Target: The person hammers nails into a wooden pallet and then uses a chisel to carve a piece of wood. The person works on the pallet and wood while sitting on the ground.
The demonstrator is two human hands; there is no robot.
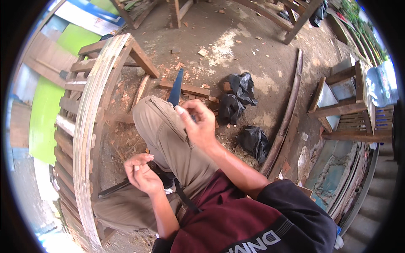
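A tapered dark-blue blade, like that of a handsaw, points away from me past my raised right knee; its lower end is hidden behind the trouser leg. Beside that knee is my right hand, its fingers curled and the thumb pressed toward them. A dark bit shows between these fingers, too small to name. Lower and to the left, my left hand hovers over my folded leg, palm partly up. Its fingers are bent in toward the thumb, and anything between them is too small to make out.
A slatted wooden bench stands close on my left. Black plastic bags, a wooden batten and brick rubble lie ahead. A long pole runs along the right, near a wooden stand with a water bottle.
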